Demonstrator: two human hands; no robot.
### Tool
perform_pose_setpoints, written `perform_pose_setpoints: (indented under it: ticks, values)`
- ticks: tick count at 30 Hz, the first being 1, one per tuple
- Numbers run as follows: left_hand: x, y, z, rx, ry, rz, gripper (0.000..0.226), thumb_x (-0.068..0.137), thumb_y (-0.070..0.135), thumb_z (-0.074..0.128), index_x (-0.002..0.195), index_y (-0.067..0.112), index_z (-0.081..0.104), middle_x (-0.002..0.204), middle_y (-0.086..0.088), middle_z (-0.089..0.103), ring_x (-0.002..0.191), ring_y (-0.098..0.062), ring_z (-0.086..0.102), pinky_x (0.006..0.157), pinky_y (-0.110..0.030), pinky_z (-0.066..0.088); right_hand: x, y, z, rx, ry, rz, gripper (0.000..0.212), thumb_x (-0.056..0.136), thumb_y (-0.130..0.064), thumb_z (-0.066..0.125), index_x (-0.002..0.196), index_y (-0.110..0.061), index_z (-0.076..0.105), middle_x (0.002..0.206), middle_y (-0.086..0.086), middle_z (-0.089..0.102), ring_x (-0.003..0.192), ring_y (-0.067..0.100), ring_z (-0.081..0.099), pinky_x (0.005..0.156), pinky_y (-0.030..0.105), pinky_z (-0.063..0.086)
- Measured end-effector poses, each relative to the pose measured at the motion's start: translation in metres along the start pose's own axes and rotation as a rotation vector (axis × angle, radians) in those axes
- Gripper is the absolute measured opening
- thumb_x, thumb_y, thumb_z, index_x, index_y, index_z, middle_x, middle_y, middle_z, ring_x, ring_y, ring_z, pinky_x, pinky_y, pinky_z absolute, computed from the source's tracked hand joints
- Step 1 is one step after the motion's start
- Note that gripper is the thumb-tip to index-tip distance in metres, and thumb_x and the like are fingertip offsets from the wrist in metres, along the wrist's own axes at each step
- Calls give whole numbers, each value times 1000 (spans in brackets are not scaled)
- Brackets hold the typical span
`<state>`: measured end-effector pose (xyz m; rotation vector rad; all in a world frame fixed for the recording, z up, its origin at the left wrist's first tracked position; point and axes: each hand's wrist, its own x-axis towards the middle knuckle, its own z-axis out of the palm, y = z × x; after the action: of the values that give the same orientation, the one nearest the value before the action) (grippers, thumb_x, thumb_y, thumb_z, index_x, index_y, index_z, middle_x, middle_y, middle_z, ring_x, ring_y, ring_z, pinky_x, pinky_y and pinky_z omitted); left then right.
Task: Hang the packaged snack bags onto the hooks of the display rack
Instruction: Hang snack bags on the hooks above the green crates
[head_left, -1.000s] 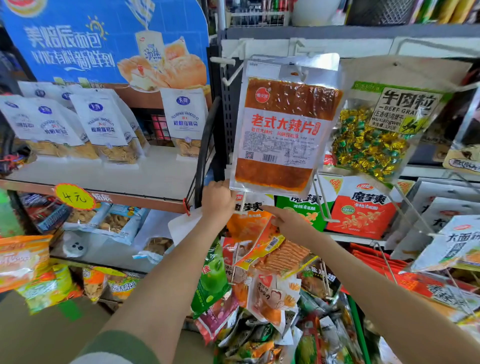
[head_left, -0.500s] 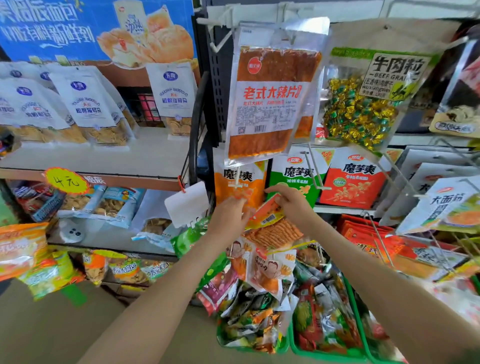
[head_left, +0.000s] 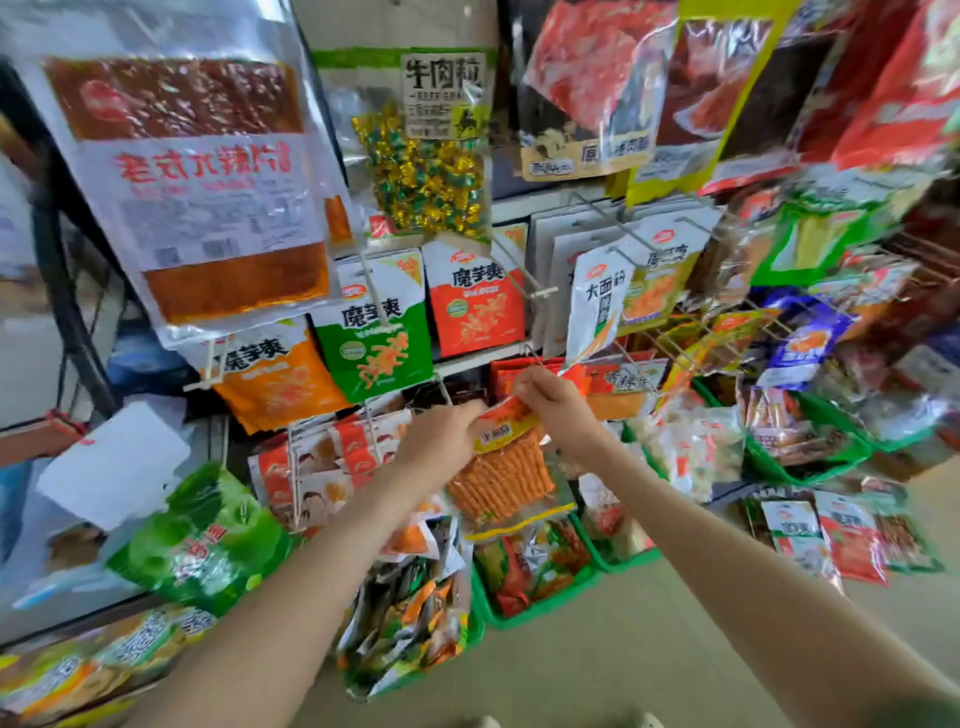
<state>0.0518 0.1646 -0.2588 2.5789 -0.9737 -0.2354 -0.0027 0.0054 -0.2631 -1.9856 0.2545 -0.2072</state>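
Note:
A clear snack bag of orange sticks (head_left: 501, 478) with a yellow-orange header hangs between my hands at the middle of the rack. My left hand (head_left: 436, 441) pinches the header's left corner. My right hand (head_left: 556, 410) pinches its top right edge, just under a wire hook (head_left: 540, 358) of the display rack. The bag's hole is hidden by my fingers. Above hang a large spicy-strip bag (head_left: 208, 171), orange (head_left: 275, 374), green (head_left: 379, 338) and red (head_left: 478, 301) konjac bags.
Green baskets (head_left: 540, 603) full of loose snack packs stand on the floor below. More wire hooks (head_left: 675, 332) with bags jut out at the right. A beef candy bag (head_left: 426, 166) hangs top centre. A black shelf frame (head_left: 62, 291) stands at the left.
The view has swung right and closer to the rack. Both hands moved with the orange stick bag from under the big spicy-strip bag to a lower hook further right.

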Motion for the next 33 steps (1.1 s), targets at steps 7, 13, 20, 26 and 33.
perform_pose_setpoints:
  ticks: [7,13,20,26,33]
  values:
    - [40,128,40,139,-31,180,26,98,33,43,114,25,61,97,-10,67,92,-32,61,66,-37,43,-40,55,-119,-536,15,-133,13,81,-30,64,86,-18,66,85,-8,50,94,21,50,87,45,34]
    - [78,251,82,-91,-182,196,29,94,41,50,108,21,65,94,-5,69,81,-23,64,64,-35,46,-86,99,-242,-636,211,-110,22,83,-31,50,80,-17,66,85,-3,64,93,23,45,88,47,31]
    - [130,382,117,-246,-105,220,15,94,32,54,100,24,66,83,-4,68,71,-16,62,47,-14,37,-113,131,-376,-748,400,-68,40,77,-48,31,78,-23,63,83,-13,59,102,19,41,91,44,26]
    - [185,463,135,-176,-42,298,22,93,35,53,107,26,68,99,-3,70,90,-24,64,73,-37,51,-97,161,-467,-767,425,-125,16,84,-17,52,86,-25,66,89,-14,63,102,19,41,99,51,22]
    - [270,540,131,4,16,403,19,94,33,48,90,23,64,77,-3,64,73,-26,61,57,-34,45,-57,179,-559,-734,536,-151,20,92,-14,50,95,-21,68,96,-7,65,92,15,33,77,22,11]
